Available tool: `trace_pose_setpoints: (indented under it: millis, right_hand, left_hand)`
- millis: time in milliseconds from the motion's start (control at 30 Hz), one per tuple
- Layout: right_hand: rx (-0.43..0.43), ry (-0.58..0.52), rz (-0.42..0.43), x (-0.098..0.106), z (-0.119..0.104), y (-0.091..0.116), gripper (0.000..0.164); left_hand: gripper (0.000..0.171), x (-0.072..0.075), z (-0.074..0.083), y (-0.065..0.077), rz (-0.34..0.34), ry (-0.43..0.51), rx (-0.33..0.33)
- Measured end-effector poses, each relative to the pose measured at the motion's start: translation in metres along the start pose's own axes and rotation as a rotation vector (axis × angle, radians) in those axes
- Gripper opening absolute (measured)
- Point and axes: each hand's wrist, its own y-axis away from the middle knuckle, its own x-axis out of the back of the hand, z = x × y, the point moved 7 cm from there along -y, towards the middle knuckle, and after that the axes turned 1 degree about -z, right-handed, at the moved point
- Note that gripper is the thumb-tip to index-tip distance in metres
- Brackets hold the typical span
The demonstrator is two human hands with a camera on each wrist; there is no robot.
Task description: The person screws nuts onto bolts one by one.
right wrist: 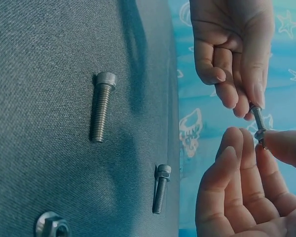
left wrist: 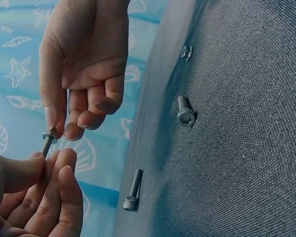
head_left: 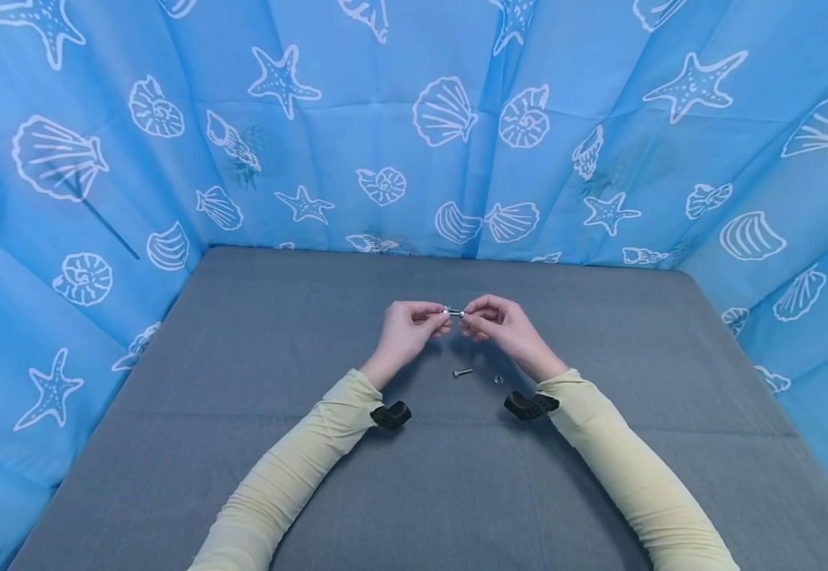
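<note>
My left hand pinches one end of a small metal bolt between thumb and fingers, above the table. At the bolt's other end my right hand pinches a nut that sits around the threads. Both hands face each other, fingertips close together. Nearer the body, a loose socket-head bolt lies on the cloth. To its right is a loose nut with a flat ring against it. Farther back lies another bolt, a nut up against its head.
A grey cloth covers the table. Blue curtains with shell and starfish prints stand along its back and sides. Black wrist devices stick out from both pale yellow sleeves.
</note>
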Motion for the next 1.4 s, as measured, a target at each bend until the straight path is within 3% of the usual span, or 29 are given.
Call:
trace_pose_setpoints:
  millis: [100,200,433,667,867,1100,1400]
  right_hand:
    - [-0.012,0.004,-0.008,-0.001,0.002,0.000,0.030]
    - [-0.028,-0.009,-0.007,-0.002,0.003,0.000,0.032]
    - [0.020,-0.016,-0.005,-0.002,0.001,-0.001,0.029]
    - [-0.028,0.019,0.001,-0.002,0.003,-0.001,0.033]
    - [0.011,0.002,0.000,-0.001,0.000,-0.001,0.026]
    - [-0.050,0.000,-0.014,-0.002,0.005,-0.001,0.040]
    - [-0.010,0.000,-0.016,-0.002,0.001,0.000,0.032]
  left_hand:
    - [0.024,-0.001,-0.011,-0.004,0.000,0.007,0.007]
    - [0.024,0.000,-0.011,-0.003,0.010,0.019,0.005]
    - [0.021,0.001,-0.011,-0.002,0.022,0.020,0.008]
    - [0.021,0.000,-0.011,-0.003,0.023,0.017,0.001]
    - [0.022,-0.001,-0.010,-0.003,0.020,0.009,-0.010]
    - [0.022,-0.002,-0.010,-0.004,0.012,0.016,-0.013]
    - [0.023,-0.002,-0.010,-0.004,0.014,0.001,-0.018]
